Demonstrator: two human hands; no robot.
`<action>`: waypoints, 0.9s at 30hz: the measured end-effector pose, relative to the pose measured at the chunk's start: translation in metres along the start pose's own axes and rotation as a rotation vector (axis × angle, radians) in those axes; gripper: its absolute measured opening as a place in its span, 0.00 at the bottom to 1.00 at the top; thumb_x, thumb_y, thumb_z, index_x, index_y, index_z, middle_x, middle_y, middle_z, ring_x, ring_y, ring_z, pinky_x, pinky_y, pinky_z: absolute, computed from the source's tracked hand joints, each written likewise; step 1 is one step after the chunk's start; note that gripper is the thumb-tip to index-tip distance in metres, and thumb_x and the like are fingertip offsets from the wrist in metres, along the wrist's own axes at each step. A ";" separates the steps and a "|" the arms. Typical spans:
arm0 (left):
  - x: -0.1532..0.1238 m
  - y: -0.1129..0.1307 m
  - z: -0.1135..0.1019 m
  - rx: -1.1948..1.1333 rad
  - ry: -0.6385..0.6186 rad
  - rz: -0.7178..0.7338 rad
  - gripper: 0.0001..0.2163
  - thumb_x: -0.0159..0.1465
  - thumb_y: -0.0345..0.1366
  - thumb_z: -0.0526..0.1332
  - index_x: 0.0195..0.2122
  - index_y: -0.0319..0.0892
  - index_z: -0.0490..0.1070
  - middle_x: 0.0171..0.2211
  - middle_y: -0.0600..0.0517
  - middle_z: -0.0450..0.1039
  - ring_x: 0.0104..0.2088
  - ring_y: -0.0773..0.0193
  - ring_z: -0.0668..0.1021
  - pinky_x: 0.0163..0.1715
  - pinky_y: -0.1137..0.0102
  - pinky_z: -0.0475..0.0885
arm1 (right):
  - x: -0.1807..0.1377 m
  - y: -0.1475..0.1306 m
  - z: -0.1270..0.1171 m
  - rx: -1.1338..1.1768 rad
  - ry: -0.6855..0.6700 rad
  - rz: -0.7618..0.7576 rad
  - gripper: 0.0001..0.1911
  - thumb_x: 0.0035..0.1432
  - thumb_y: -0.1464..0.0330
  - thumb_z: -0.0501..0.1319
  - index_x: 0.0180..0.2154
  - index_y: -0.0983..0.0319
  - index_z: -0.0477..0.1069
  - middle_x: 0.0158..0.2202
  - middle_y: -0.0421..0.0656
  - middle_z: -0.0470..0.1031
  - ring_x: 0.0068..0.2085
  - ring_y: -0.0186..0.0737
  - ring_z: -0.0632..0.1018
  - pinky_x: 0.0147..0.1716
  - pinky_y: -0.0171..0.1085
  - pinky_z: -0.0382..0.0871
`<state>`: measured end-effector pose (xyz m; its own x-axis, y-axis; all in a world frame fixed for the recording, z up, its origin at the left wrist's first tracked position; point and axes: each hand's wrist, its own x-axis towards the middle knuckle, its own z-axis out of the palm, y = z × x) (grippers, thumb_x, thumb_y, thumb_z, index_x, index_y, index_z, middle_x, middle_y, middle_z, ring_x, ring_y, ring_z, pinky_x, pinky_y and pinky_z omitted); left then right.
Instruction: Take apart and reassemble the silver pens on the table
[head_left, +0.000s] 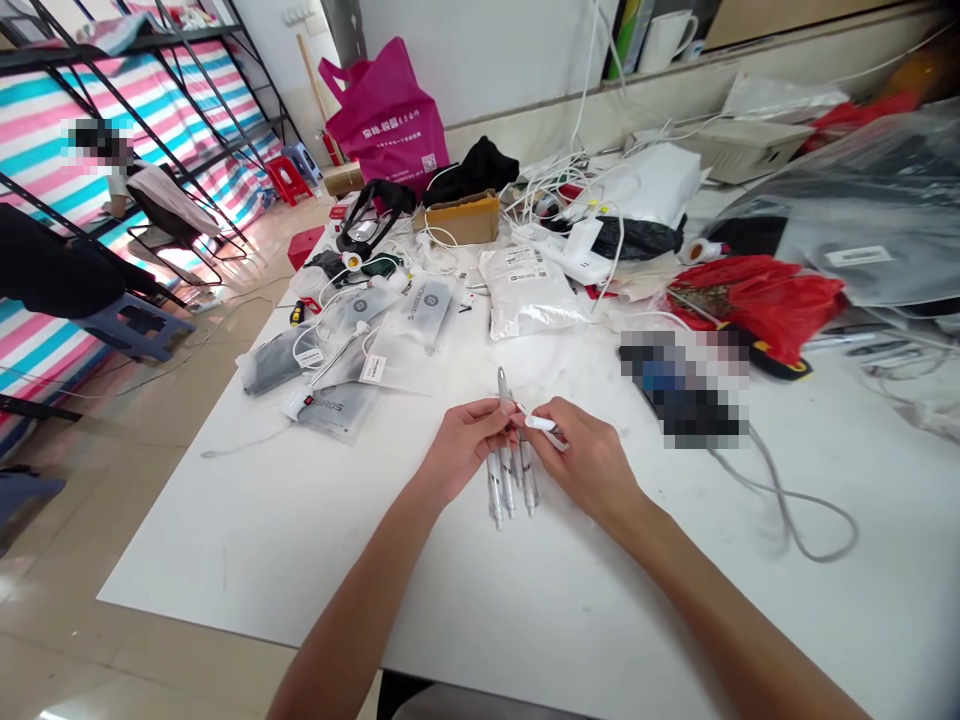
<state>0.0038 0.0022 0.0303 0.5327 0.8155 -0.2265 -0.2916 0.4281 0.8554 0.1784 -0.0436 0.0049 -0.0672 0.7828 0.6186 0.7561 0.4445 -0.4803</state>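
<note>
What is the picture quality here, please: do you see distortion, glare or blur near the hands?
In the head view, wide-angle distortion makes the metal frame lean and stretches the white table toward the camera; the white plastic bag shows bright glare; the left hand and right hand look fairly sharp, with only faint shadows beneath them.

Tubes (496, 490) glossy clear plastic; tip (502, 382) metal; clip (540, 423) white plastic.

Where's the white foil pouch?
In the head view, the white foil pouch lies on the white table, ahead of the hands, between the grey printed packets and the red plastic bag.
</note>
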 end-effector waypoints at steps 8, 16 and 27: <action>0.000 0.001 0.000 0.087 -0.017 0.013 0.15 0.62 0.46 0.71 0.37 0.37 0.81 0.37 0.46 0.76 0.34 0.66 0.73 0.40 0.67 0.69 | 0.005 0.007 -0.008 -0.024 -0.118 -0.114 0.13 0.73 0.66 0.56 0.32 0.60 0.67 0.26 0.37 0.69 0.24 0.31 0.67 0.24 0.33 0.56; 0.001 -0.005 0.003 -0.230 -0.008 -0.065 0.12 0.63 0.43 0.72 0.36 0.37 0.79 0.29 0.53 0.69 0.30 0.71 0.71 0.37 0.72 0.69 | 0.001 0.004 -0.003 0.086 0.019 -0.117 0.07 0.68 0.72 0.59 0.46 0.59 0.72 0.31 0.39 0.74 0.27 0.32 0.72 0.26 0.32 0.65; -0.003 -0.014 0.011 -0.271 -0.048 -0.079 0.10 0.65 0.41 0.70 0.38 0.37 0.80 0.32 0.51 0.73 0.34 0.70 0.74 0.42 0.72 0.71 | 0.004 -0.010 -0.005 0.116 0.251 -0.145 0.09 0.65 0.74 0.65 0.45 0.57 0.77 0.27 0.37 0.72 0.25 0.32 0.71 0.24 0.33 0.67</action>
<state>0.0149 -0.0102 0.0241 0.5974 0.7589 -0.2593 -0.4463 0.5833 0.6787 0.1737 -0.0465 0.0152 0.0047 0.5818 0.8133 0.6702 0.6018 -0.4344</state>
